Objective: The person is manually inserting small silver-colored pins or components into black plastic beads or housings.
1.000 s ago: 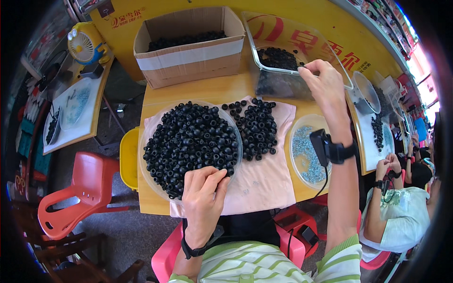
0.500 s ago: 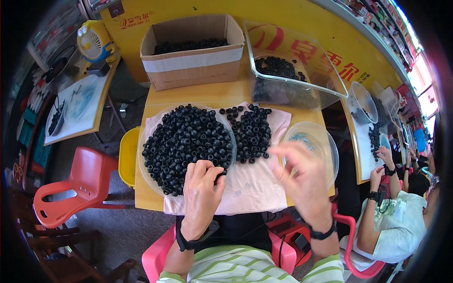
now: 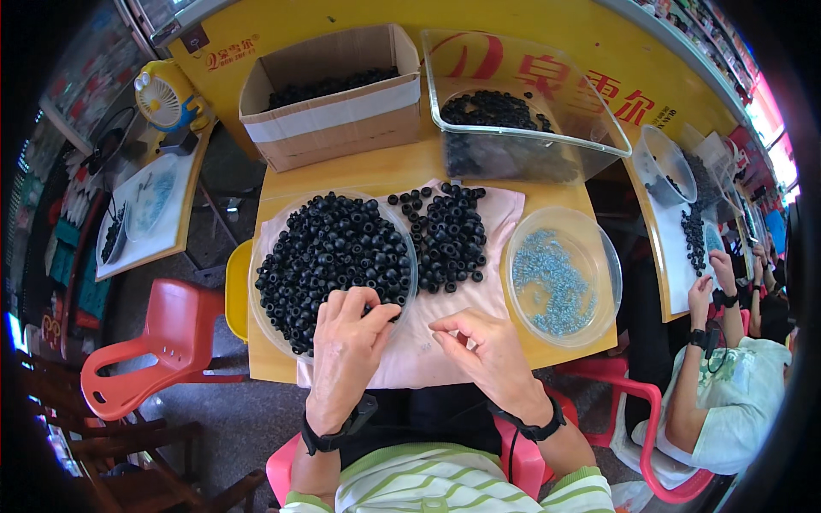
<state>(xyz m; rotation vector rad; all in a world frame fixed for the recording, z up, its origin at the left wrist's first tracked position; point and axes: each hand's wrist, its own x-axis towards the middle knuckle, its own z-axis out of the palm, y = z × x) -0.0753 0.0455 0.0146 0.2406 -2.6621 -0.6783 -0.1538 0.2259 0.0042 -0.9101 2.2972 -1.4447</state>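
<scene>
My left hand (image 3: 344, 346) is over the lower right rim of a round clear tub (image 3: 414, 282) heaped with black beads (image 3: 329, 256). Its thumb and forefinger are closed around a black bead (image 3: 369, 309), largely covered by the fingers. Across a small gap, my right hand (image 3: 492, 352) pinches thumb and fingertips together over the pale pink cloth (image 3: 410, 352). Whatever sits in that pinch is too small to make out. Just beyond the hands, a loose pile of black beads (image 3: 449, 239) lies on the cloth. To the right stands a round clear bowl (image 3: 609, 278) with many tiny pale blue pieces (image 3: 552, 278).
A cardboard box (image 3: 333, 120) and a clear bin (image 3: 530, 141), both holding black beads, stand at the table's back. On the left are a yellow container (image 3: 237, 291) and a red chair (image 3: 175, 321). Another person (image 3: 727, 402) works at a side table on the right.
My right hand has moved left and down from beside the bowl of blue pieces to near my left hand, its fingers now pinched. My left hand has shifted slightly left, still closed.
</scene>
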